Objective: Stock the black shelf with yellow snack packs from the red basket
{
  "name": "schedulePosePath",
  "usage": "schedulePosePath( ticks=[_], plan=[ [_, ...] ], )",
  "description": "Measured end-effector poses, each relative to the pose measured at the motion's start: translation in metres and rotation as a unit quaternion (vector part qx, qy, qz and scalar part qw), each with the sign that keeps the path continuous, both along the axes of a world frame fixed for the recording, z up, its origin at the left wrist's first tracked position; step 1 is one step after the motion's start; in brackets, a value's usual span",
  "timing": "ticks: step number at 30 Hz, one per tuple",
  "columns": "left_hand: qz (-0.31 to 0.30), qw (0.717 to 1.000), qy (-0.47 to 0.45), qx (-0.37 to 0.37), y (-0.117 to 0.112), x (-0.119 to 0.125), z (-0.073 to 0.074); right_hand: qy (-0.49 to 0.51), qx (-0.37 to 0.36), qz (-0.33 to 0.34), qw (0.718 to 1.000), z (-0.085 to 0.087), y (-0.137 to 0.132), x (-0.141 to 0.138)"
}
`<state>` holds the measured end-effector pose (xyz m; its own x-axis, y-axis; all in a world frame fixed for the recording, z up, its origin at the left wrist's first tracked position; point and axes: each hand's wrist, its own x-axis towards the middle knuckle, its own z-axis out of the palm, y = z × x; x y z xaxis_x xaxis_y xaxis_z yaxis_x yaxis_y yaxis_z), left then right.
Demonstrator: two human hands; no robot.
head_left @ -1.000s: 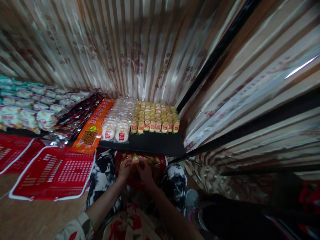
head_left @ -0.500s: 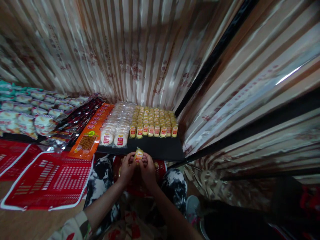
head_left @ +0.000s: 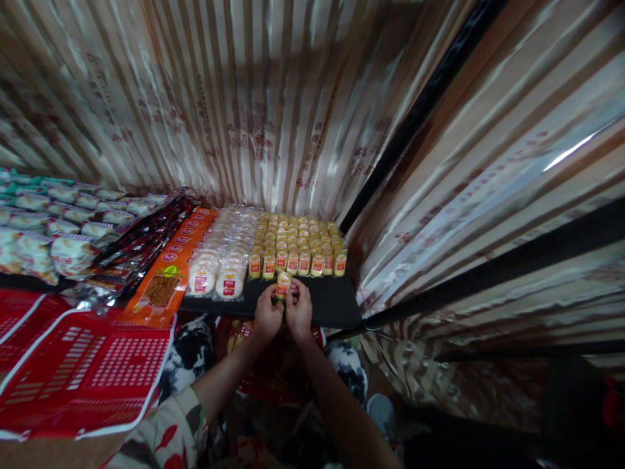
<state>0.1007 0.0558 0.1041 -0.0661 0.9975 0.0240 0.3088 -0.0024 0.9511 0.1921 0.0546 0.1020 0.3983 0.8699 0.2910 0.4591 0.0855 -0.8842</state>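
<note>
A small yellow snack packet (head_left: 283,284) with a red label is pinched between my left hand (head_left: 268,314) and my right hand (head_left: 299,309). Both hands are closed on its lower sides, above the black shelf (head_left: 332,303). Just beyond it stand rows of the same yellow packets (head_left: 303,262), stacked close together. Left of those rows are clear-wrapped white round crackers (head_left: 229,283) with red labels. Whether the held packet touches the shelf, I cannot tell.
Orange snack packs (head_left: 163,286) and dark shiny packets (head_left: 141,244) lie further left, followed by white-and-green bags (head_left: 73,254). A red basket (head_left: 97,365) stands at lower left, another red basket (head_left: 319,337) between my knees. A striped curtain (head_left: 273,98) and black pole (head_left: 420,124) rise behind.
Both hands have carried the yellow packet forward and slightly right, from near the shelf's front edge to over the shelf, close to the front row. The view has shifted slightly.
</note>
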Motion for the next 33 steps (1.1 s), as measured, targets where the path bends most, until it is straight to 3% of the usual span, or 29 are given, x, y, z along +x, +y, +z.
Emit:
schedulePosePath(
  ticks=[5, 10, 15, 24, 33],
  plan=[
    [0.012, 0.999, 0.031, 0.011, 0.010, 0.011, 0.003, 0.011, 0.003, -0.013, 1.000, -0.011, 0.019, 0.002],
    [0.022, 0.998, 0.059, -0.007, 0.023, 0.011, 0.006, 0.033, 0.019, -0.022, 0.999, -0.009, 0.034, -0.001],
    [0.013, 0.994, 0.102, 0.033, 0.032, 0.008, 0.008, 0.035, 0.041, -0.014, 0.998, -0.008, 0.045, -0.003],
    [-0.031, 0.995, 0.064, 0.066, 0.032, 0.002, 0.000, -0.047, 0.048, -0.034, 0.997, -0.013, 0.038, -0.005],
    [-0.038, 0.999, -0.011, 0.036, 0.037, 0.004, -0.001, -0.090, 0.020, -0.015, 0.996, -0.021, 0.040, -0.007]
  ],
)
